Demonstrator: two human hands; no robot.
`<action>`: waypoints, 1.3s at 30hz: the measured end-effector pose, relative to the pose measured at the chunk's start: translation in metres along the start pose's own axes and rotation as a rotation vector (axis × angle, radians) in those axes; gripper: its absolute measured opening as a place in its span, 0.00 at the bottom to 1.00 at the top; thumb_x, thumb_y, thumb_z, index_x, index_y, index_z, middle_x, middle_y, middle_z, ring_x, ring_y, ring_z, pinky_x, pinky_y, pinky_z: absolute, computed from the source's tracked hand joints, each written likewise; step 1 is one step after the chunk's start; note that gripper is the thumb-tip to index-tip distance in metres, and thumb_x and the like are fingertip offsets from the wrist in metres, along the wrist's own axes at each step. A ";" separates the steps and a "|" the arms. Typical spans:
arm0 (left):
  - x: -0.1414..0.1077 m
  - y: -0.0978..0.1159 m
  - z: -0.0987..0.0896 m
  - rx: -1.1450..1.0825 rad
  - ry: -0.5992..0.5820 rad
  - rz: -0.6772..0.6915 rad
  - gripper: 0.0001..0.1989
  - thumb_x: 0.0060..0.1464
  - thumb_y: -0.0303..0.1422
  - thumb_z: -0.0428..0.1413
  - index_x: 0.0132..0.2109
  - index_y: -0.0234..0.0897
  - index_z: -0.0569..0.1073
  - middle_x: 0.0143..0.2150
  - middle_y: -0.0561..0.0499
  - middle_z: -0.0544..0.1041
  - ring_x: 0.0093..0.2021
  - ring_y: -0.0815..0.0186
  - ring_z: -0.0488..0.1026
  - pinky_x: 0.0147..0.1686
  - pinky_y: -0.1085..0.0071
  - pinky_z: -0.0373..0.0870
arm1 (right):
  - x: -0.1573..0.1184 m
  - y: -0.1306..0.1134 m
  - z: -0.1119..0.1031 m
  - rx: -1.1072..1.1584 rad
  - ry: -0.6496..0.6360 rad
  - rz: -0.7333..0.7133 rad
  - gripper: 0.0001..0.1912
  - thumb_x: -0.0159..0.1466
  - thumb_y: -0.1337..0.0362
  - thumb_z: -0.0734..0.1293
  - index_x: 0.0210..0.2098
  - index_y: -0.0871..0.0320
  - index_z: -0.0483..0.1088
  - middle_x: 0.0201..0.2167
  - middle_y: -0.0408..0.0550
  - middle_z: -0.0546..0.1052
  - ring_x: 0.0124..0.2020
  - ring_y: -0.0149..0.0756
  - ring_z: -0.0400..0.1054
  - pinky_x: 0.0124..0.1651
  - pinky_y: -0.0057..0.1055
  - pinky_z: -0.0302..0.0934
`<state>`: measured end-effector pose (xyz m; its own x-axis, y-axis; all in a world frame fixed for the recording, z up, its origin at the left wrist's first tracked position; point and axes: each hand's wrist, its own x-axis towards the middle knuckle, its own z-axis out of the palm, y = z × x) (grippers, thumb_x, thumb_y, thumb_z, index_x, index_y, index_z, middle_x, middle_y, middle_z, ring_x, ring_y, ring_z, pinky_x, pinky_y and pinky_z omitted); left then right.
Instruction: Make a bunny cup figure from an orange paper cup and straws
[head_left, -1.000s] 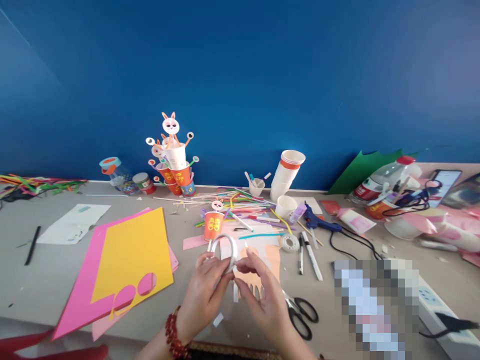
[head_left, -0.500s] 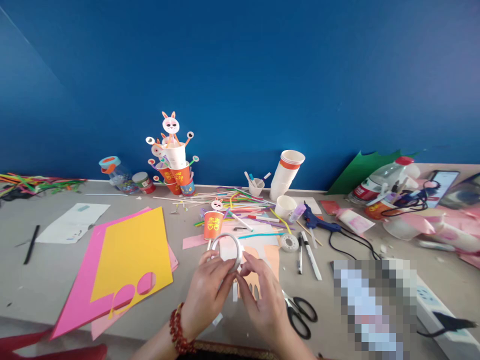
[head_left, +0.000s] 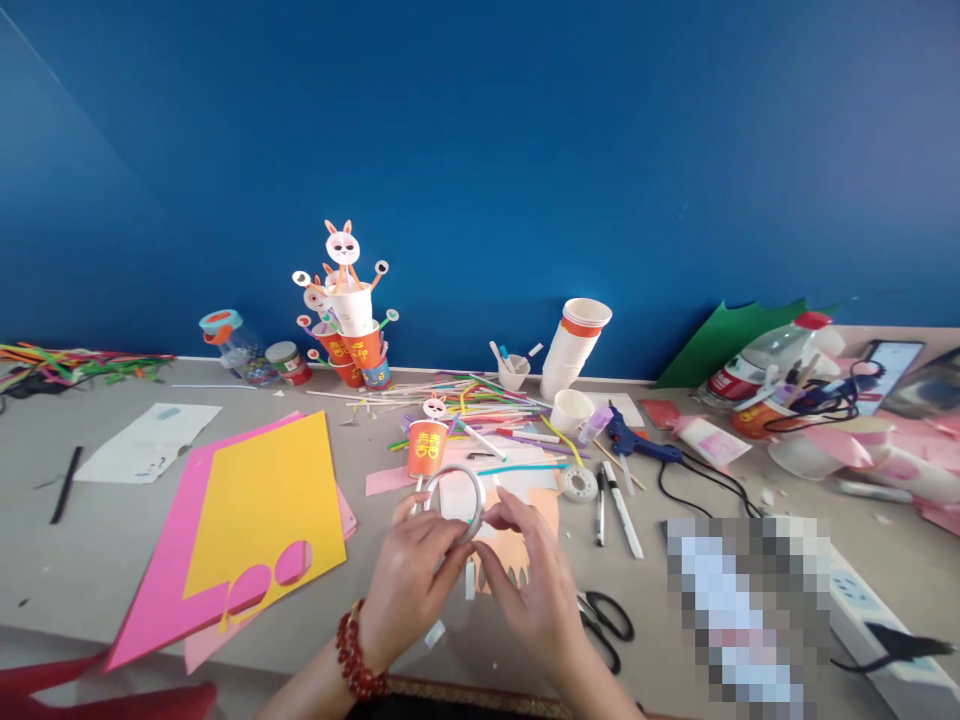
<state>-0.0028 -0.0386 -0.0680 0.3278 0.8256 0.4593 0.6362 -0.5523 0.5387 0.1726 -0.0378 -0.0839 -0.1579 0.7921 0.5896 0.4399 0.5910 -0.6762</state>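
My left hand (head_left: 420, 565), with a red bead bracelet on the wrist, grips a white ring-shaped roll (head_left: 475, 500), probably tape. Close beside it, my right hand (head_left: 529, 565) has thumb and forefinger bent together near the ring's right edge; whatever lies between them is too small to make out. Just beyond the ring stands a red paper cup (head_left: 427, 449) with a small rabbit face (head_left: 434, 406) above it. Peach paper (head_left: 544, 510) with a jagged edge lies under and behind my hands. Black-handled scissors (head_left: 611, 615) rest right of my right wrist.
Yellow (head_left: 262, 500) and pink sheets lie at left. Decorated cups (head_left: 360, 345) and a tall cup stack (head_left: 574, 350) stand near the blue wall. Pens (head_left: 622, 510), a glue gun (head_left: 634, 440), its cord and a power strip (head_left: 862, 600) are at right.
My right hand's fingers have moved slightly up and away from the ring. The left hand still holds the ring in nearly the same place.
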 end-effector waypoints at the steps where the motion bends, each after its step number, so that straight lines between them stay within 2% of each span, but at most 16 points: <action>1: 0.000 0.000 0.000 0.000 -0.008 0.002 0.05 0.63 0.27 0.52 0.41 0.39 0.72 0.34 0.53 0.79 0.35 0.64 0.74 0.55 0.56 0.59 | 0.001 0.000 -0.001 0.005 -0.010 0.000 0.30 0.66 0.73 0.63 0.65 0.53 0.54 0.41 0.50 0.74 0.42 0.41 0.72 0.47 0.40 0.69; 5: 0.002 0.001 -0.001 -0.034 -0.037 -0.007 0.06 0.64 0.26 0.50 0.42 0.39 0.71 0.34 0.53 0.77 0.35 0.65 0.73 0.54 0.57 0.59 | 0.002 0.001 -0.003 0.086 -0.036 0.042 0.25 0.67 0.72 0.63 0.61 0.52 0.58 0.35 0.45 0.73 0.37 0.37 0.71 0.47 0.38 0.68; 11: 0.001 0.001 -0.001 -0.127 -0.051 -0.015 0.10 0.65 0.25 0.46 0.49 0.39 0.69 0.41 0.48 0.77 0.41 0.62 0.72 0.51 0.59 0.60 | 0.001 0.003 -0.002 0.265 -0.053 0.146 0.23 0.67 0.71 0.62 0.60 0.51 0.59 0.34 0.43 0.72 0.37 0.35 0.71 0.50 0.38 0.66; 14: 0.002 0.001 -0.001 -0.139 -0.031 0.005 0.12 0.65 0.24 0.45 0.49 0.40 0.69 0.44 0.47 0.77 0.43 0.62 0.72 0.51 0.59 0.60 | 0.003 0.001 -0.002 0.298 -0.052 0.153 0.23 0.67 0.72 0.62 0.59 0.51 0.59 0.34 0.43 0.72 0.36 0.34 0.71 0.47 0.36 0.67; 17: 0.004 0.002 -0.002 -0.116 -0.018 0.017 0.12 0.64 0.24 0.45 0.47 0.40 0.70 0.42 0.48 0.77 0.42 0.62 0.72 0.50 0.59 0.60 | 0.004 0.000 -0.002 0.306 -0.053 0.162 0.23 0.66 0.72 0.63 0.59 0.50 0.59 0.34 0.43 0.72 0.35 0.34 0.71 0.44 0.35 0.68; 21: 0.006 0.005 -0.003 -0.110 -0.010 0.004 0.12 0.62 0.24 0.46 0.45 0.39 0.72 0.36 0.49 0.76 0.38 0.63 0.71 0.48 0.59 0.60 | 0.003 0.000 -0.001 0.243 -0.042 0.136 0.24 0.66 0.72 0.64 0.60 0.51 0.60 0.35 0.43 0.72 0.36 0.35 0.71 0.46 0.36 0.68; 28: 0.006 0.004 -0.004 -0.144 0.031 -0.016 0.11 0.62 0.25 0.47 0.43 0.39 0.73 0.36 0.50 0.77 0.37 0.63 0.72 0.47 0.59 0.62 | 0.000 0.000 0.000 0.203 -0.024 0.074 0.24 0.65 0.74 0.64 0.59 0.51 0.62 0.35 0.44 0.74 0.36 0.35 0.72 0.46 0.36 0.68; 33: 0.006 0.008 0.000 -0.222 0.070 -0.087 0.10 0.64 0.29 0.47 0.41 0.39 0.74 0.35 0.49 0.78 0.37 0.62 0.73 0.45 0.61 0.66 | 0.002 -0.005 0.003 0.213 0.032 0.010 0.23 0.64 0.76 0.65 0.55 0.51 0.64 0.33 0.43 0.74 0.35 0.36 0.72 0.43 0.34 0.69; 36: 0.004 0.005 0.002 -0.293 0.099 -0.147 0.11 0.64 0.31 0.49 0.39 0.39 0.76 0.34 0.49 0.78 0.37 0.62 0.74 0.44 0.63 0.68 | 0.002 -0.007 0.002 0.254 0.023 -0.029 0.22 0.64 0.77 0.65 0.54 0.50 0.64 0.33 0.45 0.75 0.35 0.37 0.72 0.41 0.36 0.69; 39: -0.003 -0.011 -0.008 -0.293 0.234 -0.280 0.11 0.64 0.33 0.49 0.41 0.39 0.76 0.36 0.49 0.79 0.36 0.62 0.74 0.37 0.67 0.71 | 0.001 -0.005 -0.006 0.356 0.071 0.000 0.20 0.65 0.76 0.64 0.53 0.51 0.65 0.33 0.46 0.74 0.35 0.37 0.71 0.40 0.37 0.69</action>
<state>-0.0166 -0.0358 -0.0700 -0.0165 0.9179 0.3965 0.4427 -0.3489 0.8260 0.1759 -0.0410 -0.0773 -0.0909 0.7870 0.6102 0.1026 0.6168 -0.7804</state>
